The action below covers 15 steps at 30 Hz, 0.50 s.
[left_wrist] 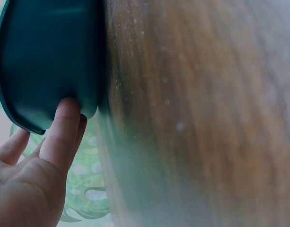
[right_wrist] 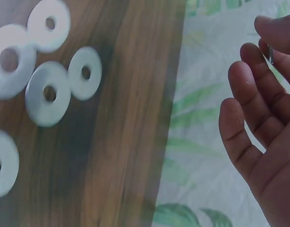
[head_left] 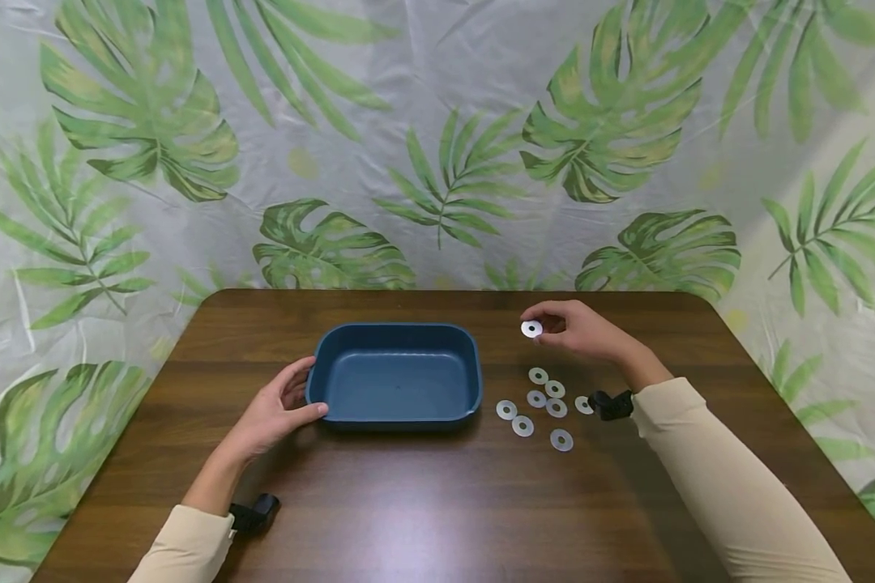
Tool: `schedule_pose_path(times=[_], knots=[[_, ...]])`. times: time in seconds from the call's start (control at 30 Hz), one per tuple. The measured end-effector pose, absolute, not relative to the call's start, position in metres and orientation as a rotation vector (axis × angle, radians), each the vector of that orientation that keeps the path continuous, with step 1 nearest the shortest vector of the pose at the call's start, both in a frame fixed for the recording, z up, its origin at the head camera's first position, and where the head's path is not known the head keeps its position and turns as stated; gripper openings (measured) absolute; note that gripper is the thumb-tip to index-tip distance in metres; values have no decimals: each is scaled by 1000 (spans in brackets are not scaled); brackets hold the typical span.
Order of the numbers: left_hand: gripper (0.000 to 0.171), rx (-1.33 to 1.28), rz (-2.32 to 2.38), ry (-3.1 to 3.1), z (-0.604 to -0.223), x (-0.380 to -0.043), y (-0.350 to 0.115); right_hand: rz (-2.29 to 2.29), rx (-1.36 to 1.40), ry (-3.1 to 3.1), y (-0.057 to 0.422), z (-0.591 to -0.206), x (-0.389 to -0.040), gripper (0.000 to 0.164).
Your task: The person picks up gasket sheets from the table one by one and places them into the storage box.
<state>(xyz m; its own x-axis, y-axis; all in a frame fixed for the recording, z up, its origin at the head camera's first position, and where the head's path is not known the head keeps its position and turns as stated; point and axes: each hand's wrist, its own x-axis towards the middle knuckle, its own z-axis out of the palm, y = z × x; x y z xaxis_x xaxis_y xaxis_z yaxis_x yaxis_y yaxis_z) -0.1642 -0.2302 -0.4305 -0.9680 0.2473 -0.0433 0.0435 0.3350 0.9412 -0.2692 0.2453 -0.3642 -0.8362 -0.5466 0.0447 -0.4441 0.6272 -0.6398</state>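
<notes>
Blue tray sat on the brown wood-look table in head view, slightly left of ctr; L hand held its left end, thumb on nr-left corner of the rim, fingers round the left wall, so grip was part-closed on it. R hand had one flat washer pinched btwn thumb + fingertips, over the far right part of the table, tray well to its left. Eight loose washers lay right of tray, some touching or nearly, one partly behind the black wrist cam. Leafy cloth hung behind. L wrist view: tray's dark wall took up top left, one digit pressed on it, others nr the rim. R wrist view: thin edge of held washer showed btwn thumb + a finger, other fingers loosely bent; five loose washers at left, two cut off by frame.
</notes>
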Motion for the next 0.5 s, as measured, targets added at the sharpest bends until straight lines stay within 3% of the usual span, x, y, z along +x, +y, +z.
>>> schedule_pose_path(times=[0.5], knots=[[78,294,1714,2387,-428,-163,-229,-1057,-821,2553,182,-346,-285,37]])
